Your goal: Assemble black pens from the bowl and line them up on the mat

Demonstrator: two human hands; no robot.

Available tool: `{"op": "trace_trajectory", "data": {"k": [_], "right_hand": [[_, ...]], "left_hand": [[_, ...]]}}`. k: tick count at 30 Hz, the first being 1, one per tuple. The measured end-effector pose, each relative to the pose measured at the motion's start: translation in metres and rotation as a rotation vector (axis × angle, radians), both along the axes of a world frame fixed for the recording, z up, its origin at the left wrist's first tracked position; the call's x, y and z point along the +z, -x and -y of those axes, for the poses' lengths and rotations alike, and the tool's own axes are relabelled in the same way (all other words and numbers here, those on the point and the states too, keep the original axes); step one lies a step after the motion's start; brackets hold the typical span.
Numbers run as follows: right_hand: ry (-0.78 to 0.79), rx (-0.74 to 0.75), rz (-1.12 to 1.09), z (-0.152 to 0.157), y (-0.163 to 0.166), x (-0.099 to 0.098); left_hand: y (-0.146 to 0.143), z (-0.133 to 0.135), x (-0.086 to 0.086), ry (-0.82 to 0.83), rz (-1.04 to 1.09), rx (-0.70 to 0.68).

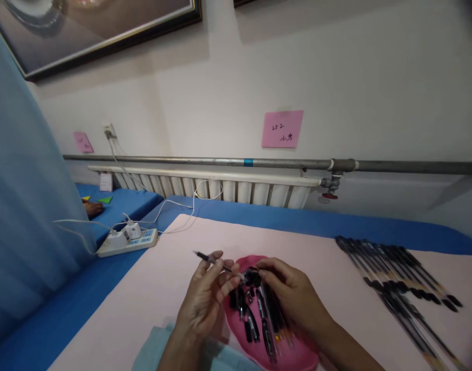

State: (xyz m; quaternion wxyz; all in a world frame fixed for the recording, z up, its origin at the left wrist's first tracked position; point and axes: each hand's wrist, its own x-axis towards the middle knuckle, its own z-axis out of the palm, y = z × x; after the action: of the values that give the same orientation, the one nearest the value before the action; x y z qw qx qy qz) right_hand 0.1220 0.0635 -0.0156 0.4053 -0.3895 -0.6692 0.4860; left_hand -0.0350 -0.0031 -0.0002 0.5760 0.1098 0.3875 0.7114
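The pen (205,257) is held between bent fingers of the left hand (201,299), near the ten o'clock edge of the bowl (238,332). The right hand (298,293) is nearly closed at the black parts (252,324) inside; whether it grips one, I cannot tell. Farther, toward two o'clock, lie more pens (390,265).

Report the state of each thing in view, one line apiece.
Left hand: fingers closed on a pen
Pen: held, tilted
Right hand: fingers bent over the tray; grip unclear
Pink tray: holding loose black parts
Pens on the right: lying in overlapping rows
Power strip: white adapters plugged in
Wall socket: plug inserted
Valve: open or shut, unclear
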Motion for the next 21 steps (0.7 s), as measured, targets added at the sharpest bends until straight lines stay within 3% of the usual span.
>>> {"op": "trace_trajectory", "data": {"k": [4,7,13,21], "right_hand": [[0.352,0.022,-0.333,0.011,0.008,0.002],[0.463,0.017,-0.448,0.017,0.013,0.002],[0.496,0.009,-0.525,0.019,0.016,0.000],[0.405,0.019,-0.473,0.020,0.016,0.001]], "left_hand": [[-0.002,-0.001,-0.002,0.005,0.052,-0.029],[-0.003,-0.002,-0.005,-0.007,0.082,-0.053],[-0.006,-0.002,-0.009,-0.042,0.118,-0.075],[-0.008,-0.003,-0.010,-0.058,0.099,-0.025]]}}
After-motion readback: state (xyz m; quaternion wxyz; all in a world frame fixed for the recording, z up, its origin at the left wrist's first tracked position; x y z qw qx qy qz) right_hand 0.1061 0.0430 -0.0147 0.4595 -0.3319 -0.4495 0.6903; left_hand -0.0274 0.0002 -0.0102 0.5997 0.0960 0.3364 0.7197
